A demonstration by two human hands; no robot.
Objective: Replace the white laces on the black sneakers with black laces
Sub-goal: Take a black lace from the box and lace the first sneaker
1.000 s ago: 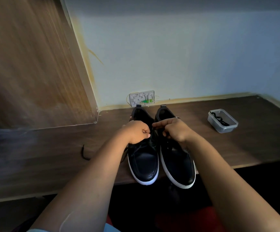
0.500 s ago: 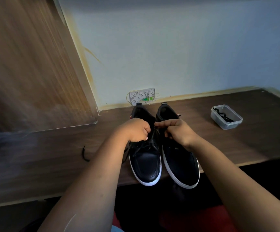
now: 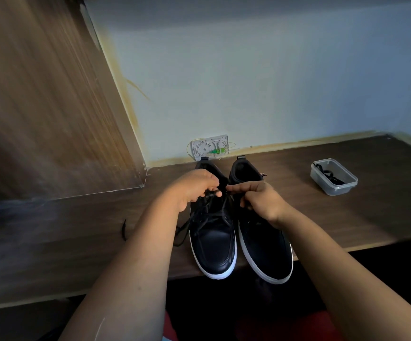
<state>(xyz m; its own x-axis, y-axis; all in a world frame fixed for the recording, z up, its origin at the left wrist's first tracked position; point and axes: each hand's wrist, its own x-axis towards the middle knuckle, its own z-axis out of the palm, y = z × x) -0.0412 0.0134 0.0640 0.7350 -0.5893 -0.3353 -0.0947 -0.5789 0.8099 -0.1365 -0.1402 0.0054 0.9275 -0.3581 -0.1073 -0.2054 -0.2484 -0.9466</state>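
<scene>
- Two black sneakers: left sneaker (image 3: 213, 244) and right sneaker (image 3: 264, 252), side by side on the wooden desk (image 3: 52, 242), toes overhanging the near edge, heels toward the wall.
- Two hands over the left sneaker's eyelets. Left hand (image 3: 194, 187) pinches the black lace (image 3: 207, 212); right hand (image 3: 261, 198) has index and thumb pinched on the other strand.
- Change: vs a second ago the hands sit slightly further apart, and lace crossings now show below them. Judgement: top-eyelet threading or tightening on the left shoe, near done; right shoe's lacing is hidden by the wrist.
- One lace tail trails left on the desk, tip (image 3: 124, 230) lying loose.
- One clear plastic container (image 3: 333, 177) far right, holding a dark lace; count inside unclear.
- No white laces visible.
- One wall socket plate (image 3: 210, 146) behind the heels.
</scene>
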